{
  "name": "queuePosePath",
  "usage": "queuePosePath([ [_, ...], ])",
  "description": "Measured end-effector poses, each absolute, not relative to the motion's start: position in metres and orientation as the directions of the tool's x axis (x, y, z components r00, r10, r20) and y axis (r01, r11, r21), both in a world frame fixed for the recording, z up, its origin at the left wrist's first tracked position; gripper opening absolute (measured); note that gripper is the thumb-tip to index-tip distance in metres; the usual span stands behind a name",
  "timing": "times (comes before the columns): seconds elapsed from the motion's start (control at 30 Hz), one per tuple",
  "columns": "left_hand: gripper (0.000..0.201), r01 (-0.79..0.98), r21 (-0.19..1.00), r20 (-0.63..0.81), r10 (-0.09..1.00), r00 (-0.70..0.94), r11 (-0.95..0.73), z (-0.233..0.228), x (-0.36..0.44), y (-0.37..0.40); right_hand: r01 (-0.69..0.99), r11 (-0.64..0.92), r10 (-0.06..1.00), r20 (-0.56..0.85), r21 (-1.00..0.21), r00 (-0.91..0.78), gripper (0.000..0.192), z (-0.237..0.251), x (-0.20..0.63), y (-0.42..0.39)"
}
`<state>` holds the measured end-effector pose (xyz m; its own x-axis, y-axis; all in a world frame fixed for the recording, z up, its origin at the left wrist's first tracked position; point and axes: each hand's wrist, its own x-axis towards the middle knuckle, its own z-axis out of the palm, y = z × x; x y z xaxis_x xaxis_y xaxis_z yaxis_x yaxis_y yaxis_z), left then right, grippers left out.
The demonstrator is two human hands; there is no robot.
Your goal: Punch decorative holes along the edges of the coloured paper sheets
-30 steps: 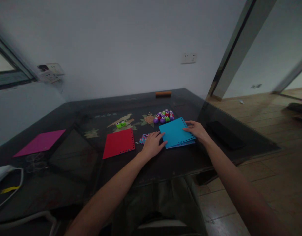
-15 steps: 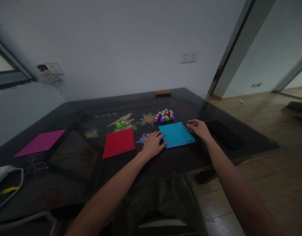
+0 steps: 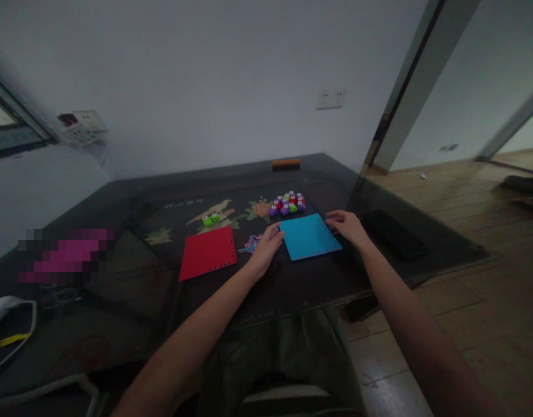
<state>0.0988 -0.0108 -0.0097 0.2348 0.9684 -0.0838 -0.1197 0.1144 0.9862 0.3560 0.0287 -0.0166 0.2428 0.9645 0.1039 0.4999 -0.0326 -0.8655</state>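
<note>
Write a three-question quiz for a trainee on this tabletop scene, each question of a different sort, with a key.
1. True or false: the left hand rests at the left edge of the blue sheets.
2. Multiple choice: what lies just left of the left hand, beyond the small bead pile? A) red sheet B) a yellow sheet C) a glass jar
3. Fill in: the right hand sits at the blue sheets' ____ edge.

Key
1. True.
2. A.
3. Right. The cluster of small paper punches lies beyond the sheets, and both hands are open, gripping nothing, on the dark table.
</note>
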Motion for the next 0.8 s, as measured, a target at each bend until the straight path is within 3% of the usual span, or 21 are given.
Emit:
queuePosePath([
  [0.33, 0.037, -0.225, 0.964, -0.077, 0.962, 0.262, 0.139, -0.0153, 0.1007, -0.0055, 0.468, -0.057, 0.969, 0.064, -0.882, 0.240, 0.022, -0.0140, 0.3545, 0.0283],
  [0.8, 0.032, -0.315, 0.935, -0.069, 0.957, 0.281, 0.160, -0.0193, 0.1010, -0.0040, 0.546, -0.070, 0.966, 0.080, -0.835, 0.247, 0.021, -0.0147, 0.3559, 0.0296],
])
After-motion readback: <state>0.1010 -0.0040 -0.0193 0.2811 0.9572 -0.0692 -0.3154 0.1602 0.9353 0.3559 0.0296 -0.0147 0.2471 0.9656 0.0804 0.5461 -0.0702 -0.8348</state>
